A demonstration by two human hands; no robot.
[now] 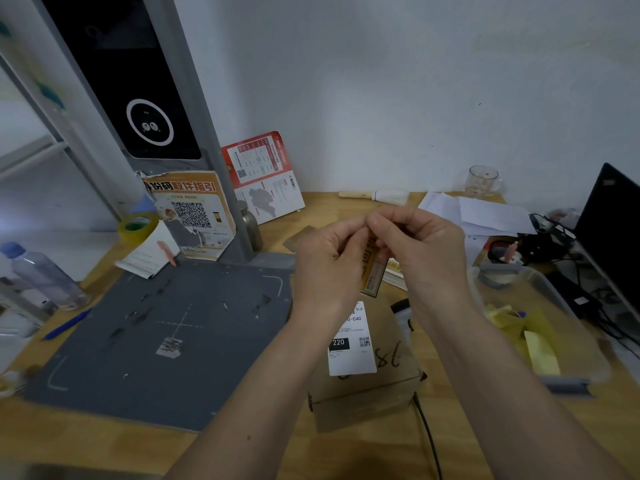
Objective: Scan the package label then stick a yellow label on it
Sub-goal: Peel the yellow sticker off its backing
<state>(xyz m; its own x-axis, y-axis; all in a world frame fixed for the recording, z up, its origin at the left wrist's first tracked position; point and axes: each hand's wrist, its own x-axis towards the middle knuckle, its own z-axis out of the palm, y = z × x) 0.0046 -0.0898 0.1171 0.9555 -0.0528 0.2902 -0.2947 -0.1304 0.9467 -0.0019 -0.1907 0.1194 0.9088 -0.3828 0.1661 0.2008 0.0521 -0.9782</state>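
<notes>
While both sets of fingertips are meeting at the top edge of the yellow label [371, 268], the left hand [327, 261] and right hand [420, 249] are each pinching that edge, fingers curled, apparently to separate the sticker from its backing. The label is hanging down between the palms, printed face partly hidden by them, so whether the backing is already parting cannot be told. Both hands are working in the air directly above the package [363, 368], likely so the freed sticker can go straight down onto it. The package is resting on the wooden desk [104, 445], just right of the grey scanning mat [156, 341], with its white shipping label [351, 344] facing up. A black cable [427, 434] is running along the package's right side. To the right, a clear plastic tray [568, 382] is holding crumpled yellow scraps [533, 341], probably discarded backings kept within reach.
</notes>
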